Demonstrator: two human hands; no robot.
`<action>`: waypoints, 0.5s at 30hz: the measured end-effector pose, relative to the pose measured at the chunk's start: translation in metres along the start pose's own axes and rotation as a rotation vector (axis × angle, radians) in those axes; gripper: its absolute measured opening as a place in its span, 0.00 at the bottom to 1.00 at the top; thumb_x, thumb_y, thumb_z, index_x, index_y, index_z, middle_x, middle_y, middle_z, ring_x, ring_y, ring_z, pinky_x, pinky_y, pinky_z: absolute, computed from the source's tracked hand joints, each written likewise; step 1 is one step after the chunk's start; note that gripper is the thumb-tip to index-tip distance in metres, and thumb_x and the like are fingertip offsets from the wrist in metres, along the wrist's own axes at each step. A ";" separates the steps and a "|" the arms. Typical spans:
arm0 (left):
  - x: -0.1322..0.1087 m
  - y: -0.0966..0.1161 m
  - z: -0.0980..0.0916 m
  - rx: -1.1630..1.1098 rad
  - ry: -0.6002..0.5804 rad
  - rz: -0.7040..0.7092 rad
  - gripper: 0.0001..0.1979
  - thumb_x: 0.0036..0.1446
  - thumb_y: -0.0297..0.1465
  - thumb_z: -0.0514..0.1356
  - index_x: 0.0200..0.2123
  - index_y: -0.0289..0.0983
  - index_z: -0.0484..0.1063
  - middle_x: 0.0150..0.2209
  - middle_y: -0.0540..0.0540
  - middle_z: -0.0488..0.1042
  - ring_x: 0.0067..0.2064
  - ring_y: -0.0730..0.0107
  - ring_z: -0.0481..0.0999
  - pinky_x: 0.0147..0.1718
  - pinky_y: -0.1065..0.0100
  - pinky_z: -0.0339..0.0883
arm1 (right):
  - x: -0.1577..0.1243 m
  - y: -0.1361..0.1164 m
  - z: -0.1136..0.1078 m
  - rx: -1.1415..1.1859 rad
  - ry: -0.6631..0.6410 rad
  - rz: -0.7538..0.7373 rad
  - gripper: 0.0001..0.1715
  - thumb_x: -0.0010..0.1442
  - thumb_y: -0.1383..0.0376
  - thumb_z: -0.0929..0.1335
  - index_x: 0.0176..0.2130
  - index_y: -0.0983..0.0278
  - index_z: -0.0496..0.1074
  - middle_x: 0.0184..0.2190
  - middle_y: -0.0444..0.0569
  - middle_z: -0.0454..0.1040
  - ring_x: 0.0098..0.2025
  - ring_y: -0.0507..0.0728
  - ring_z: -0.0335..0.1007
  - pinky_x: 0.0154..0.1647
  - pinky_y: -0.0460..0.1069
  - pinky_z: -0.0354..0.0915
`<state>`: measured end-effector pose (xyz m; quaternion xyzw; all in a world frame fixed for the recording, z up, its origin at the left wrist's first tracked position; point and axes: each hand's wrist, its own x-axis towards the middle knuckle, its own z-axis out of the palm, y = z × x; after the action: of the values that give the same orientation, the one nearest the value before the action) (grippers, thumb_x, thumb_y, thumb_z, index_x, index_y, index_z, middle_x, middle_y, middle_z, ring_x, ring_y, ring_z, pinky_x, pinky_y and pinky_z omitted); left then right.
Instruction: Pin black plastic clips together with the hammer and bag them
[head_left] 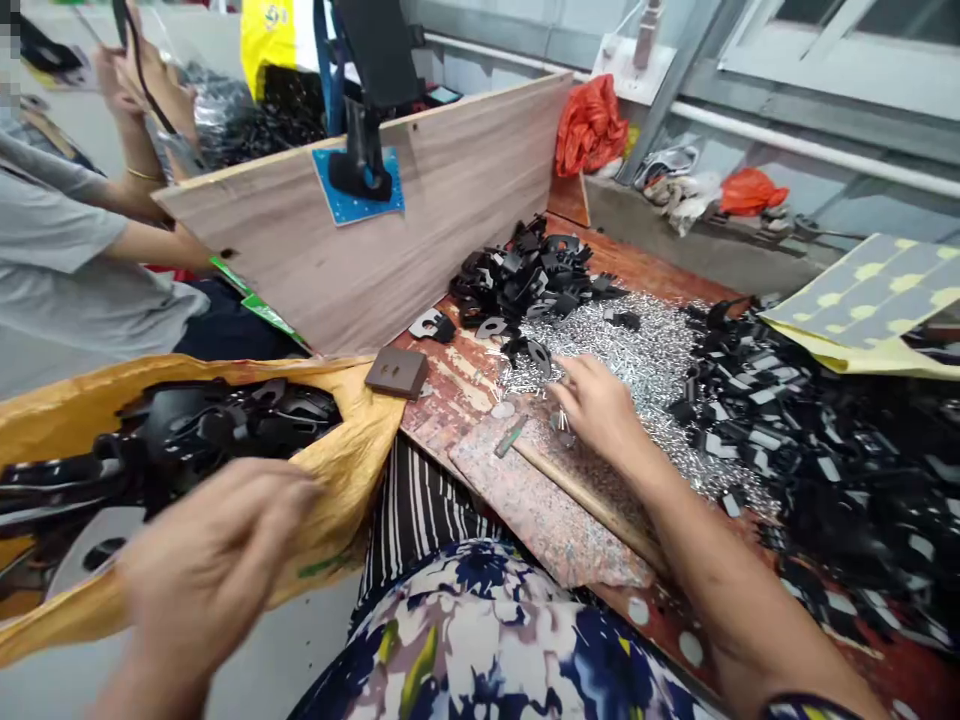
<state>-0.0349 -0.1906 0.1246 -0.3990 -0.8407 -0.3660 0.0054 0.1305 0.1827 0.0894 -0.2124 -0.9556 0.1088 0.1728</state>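
Observation:
My left hand is smeared by motion above the front of a yellow sack; whether it holds anything does not show. Black plastic parts fill the sack. My right hand reaches over the workbench, its fingers bent together beside a loose black part. A few thin metal pins show at its fingertips. Beyond it spreads a heap of shiny pins. Under my right forearm lies a hammer with a wooden handle, on a speckled board.
A brown block rests at the bench's near left corner. Black parts pile up at the back and on the right. A wooden partition bounds the left side; a co-worker sits beyond it. A patterned cloth covers some parts.

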 end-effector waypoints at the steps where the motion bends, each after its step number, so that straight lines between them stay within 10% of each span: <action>1: 0.008 0.013 0.018 -0.035 -0.092 0.082 0.08 0.66 0.35 0.58 0.37 0.44 0.78 0.40 0.49 0.80 0.41 0.60 0.79 0.40 0.64 0.70 | 0.020 -0.001 0.007 0.023 0.011 0.036 0.25 0.66 0.63 0.68 0.60 0.67 0.70 0.48 0.59 0.75 0.49 0.64 0.72 0.50 0.57 0.69; 5: 0.036 0.042 0.082 -0.133 -0.160 0.197 0.15 0.67 0.36 0.57 0.55 0.42 0.73 0.47 0.44 0.77 0.45 0.59 0.78 0.46 0.61 0.72 | 0.057 -0.003 0.016 0.086 -0.039 0.107 0.19 0.64 0.75 0.63 0.52 0.69 0.75 0.46 0.58 0.77 0.49 0.62 0.74 0.53 0.56 0.68; 9: 0.054 0.047 0.120 -0.114 -0.089 0.295 0.29 0.64 0.39 0.61 0.66 0.44 0.63 0.62 0.37 0.65 0.62 0.45 0.68 0.60 0.47 0.64 | 0.014 -0.018 -0.006 0.169 -0.037 0.033 0.20 0.66 0.74 0.63 0.53 0.61 0.75 0.50 0.47 0.79 0.52 0.56 0.74 0.57 0.51 0.68; 15: 0.040 0.053 0.166 -0.353 -0.509 0.533 0.10 0.67 0.37 0.59 0.37 0.43 0.79 0.54 0.42 0.74 0.53 0.57 0.78 0.50 0.64 0.73 | -0.076 -0.023 -0.027 0.378 -0.209 -0.063 0.22 0.64 0.74 0.69 0.50 0.47 0.77 0.39 0.33 0.83 0.38 0.49 0.80 0.39 0.44 0.75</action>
<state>0.0207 -0.0395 0.0475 -0.6755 -0.6066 -0.3802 -0.1767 0.1962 0.1323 0.0990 -0.1339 -0.9370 0.3022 0.1129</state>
